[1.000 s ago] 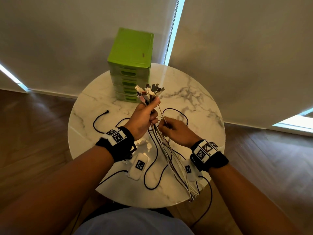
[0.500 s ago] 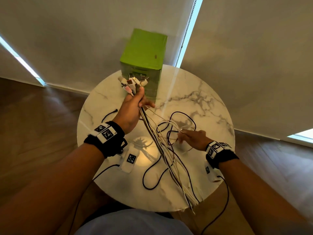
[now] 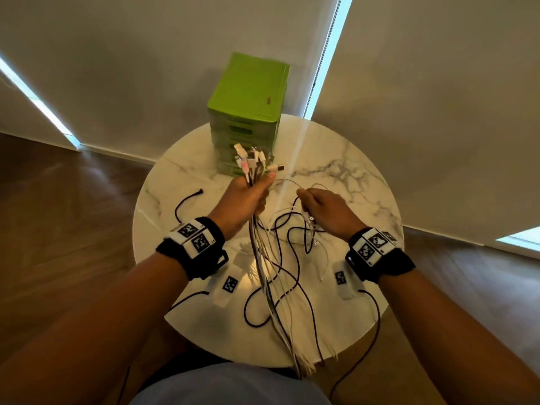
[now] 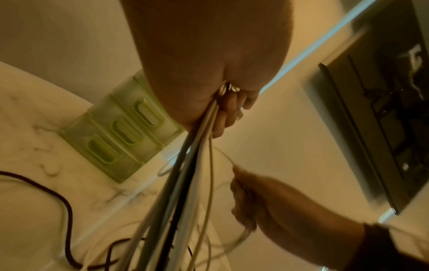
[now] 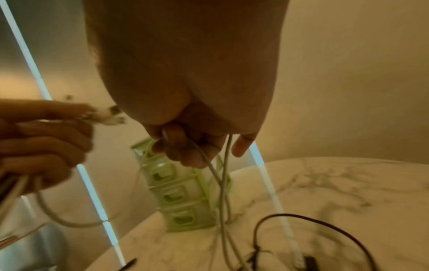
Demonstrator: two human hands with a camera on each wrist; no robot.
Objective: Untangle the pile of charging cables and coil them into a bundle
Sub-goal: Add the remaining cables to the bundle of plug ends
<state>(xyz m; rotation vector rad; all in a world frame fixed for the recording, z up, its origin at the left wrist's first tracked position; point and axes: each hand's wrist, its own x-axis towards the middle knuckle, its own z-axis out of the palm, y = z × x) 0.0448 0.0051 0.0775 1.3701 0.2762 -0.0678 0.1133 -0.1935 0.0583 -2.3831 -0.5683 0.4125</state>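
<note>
Left hand: the left hand (image 3: 245, 200) is raised above the table, fingers wrapped in a fist round a bunch of charging cables (image 3: 264, 267); seen from the left wrist, the cords leave the bottom of the fist (image 4: 204, 102) as one tight sheaf.
Connector ends: the plugs (image 3: 253, 160) fan out above the fist, white, pink and metal-tipped, in front of the green drawer unit (image 3: 248, 112).
Right hand: the right hand (image 3: 327, 211) is just beside the left, lower and to its right, fingers curled round thin white cable strands (image 5: 223, 176) that hang from it to the tabletop.
Linking strand: one white cord (image 3: 287, 182) arcs between the two hands.
Cable run: below the left fist the white and dark cords fall together across the round marble table (image 3: 362, 182) and over its near edge (image 3: 304, 366); dark loops (image 3: 295, 258) lie loose on the marble between the wrists.
Separate cord: a black cable end (image 3: 187, 201) lies on the table to the left, apart from the bunch.
Drawer unit: stands upright at the table's far side, several drawers stacked.
Wrists: both carry black bands with patterned marker tags (image 3: 195, 238).
Tabletop: two white tagged blocks (image 3: 228, 287) lie near the forearms.
</note>
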